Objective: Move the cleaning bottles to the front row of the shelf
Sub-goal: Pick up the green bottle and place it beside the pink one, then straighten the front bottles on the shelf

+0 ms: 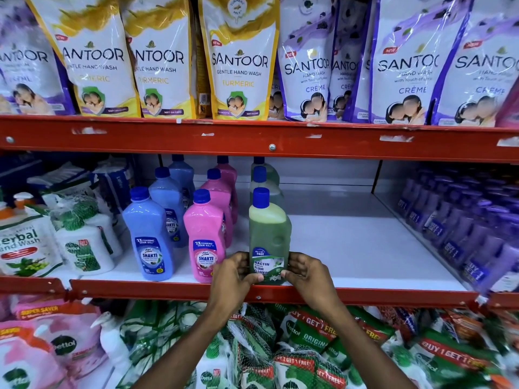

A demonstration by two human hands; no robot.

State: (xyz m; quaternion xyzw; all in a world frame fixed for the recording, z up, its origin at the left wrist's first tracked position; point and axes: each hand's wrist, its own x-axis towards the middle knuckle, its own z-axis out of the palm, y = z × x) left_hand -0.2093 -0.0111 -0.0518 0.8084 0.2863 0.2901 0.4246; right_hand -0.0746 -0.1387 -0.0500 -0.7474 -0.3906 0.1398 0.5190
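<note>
A green floor cleaner bottle [269, 234] with a blue cap stands upright at the front edge of the middle shelf [351, 248]. My left hand [233, 279] grips its lower left side and my right hand [306, 272] grips its lower right side. Two more green bottles [265, 183] stand in a line behind it. To its left a pink bottle [204, 240] and a blue bottle [148, 237] stand at the front, each with more of its colour [222, 192] [168, 197] behind.
The red shelf lip [168, 289] runs in front of the bottles. Purple bottles [463, 234] fill the shelf's right side, white hand wash packs [81, 248] its left. Hand wash pouches [238, 60] stand above, netted refill packs [309, 346] below.
</note>
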